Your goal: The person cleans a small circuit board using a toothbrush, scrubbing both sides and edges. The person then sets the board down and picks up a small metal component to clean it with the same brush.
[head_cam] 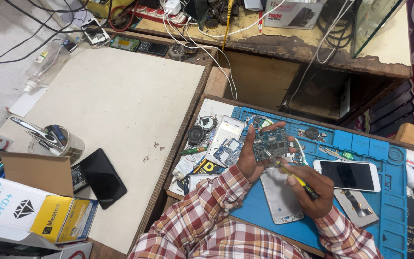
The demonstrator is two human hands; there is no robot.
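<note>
My left hand (251, 160) holds a small blue-green phone circuit board (270, 143) by its edges, above a blue work mat (360, 144). My right hand (310, 189) grips a yellow-handled screwdriver (297, 179), its tip touching the lower edge of the board. Below the hands a silver phone frame (281, 197) lies flat on the mat. A white phone (350, 175) with a dark screen lies to the right of my right hand. Both sleeves are red-and-white plaid.
A white phone shell (225, 139), a round speaker (196, 135) and a green screwdriver (192, 150) lie left of the mat. A black phone (102, 177), a tool cup (63, 142) and cardboard boxes (34, 206) sit on the pale table at left. Cables hang from the worn shelf (312, 48) behind.
</note>
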